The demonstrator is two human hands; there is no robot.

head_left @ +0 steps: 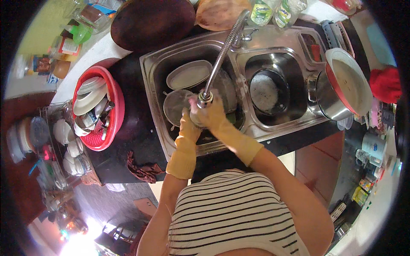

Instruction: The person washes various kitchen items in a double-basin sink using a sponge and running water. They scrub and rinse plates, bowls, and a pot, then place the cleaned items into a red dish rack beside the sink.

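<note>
Both my hands wear yellow rubber gloves and are close together in the left sink basin, under the faucet head (205,99). My left hand (189,117) and my right hand (212,116) are closed around something pale and blurred that I cannot make out. The faucet head and motion blur partly hide the fingers. Just left of the hands lies a round metal pot (174,107) with small handles. An oval white dish (188,75) rests behind it in the same basin. Clear or grey ware (228,91) lies to the right, partly hidden by the hose.
The right basin holds a dark pan (279,91) with suds. A large steel pot (335,96) stands on the right drainboard with a bowl on it. At left is a pink basket (117,123) of dishes. A dark rag (143,167) lies on the counter's front edge.
</note>
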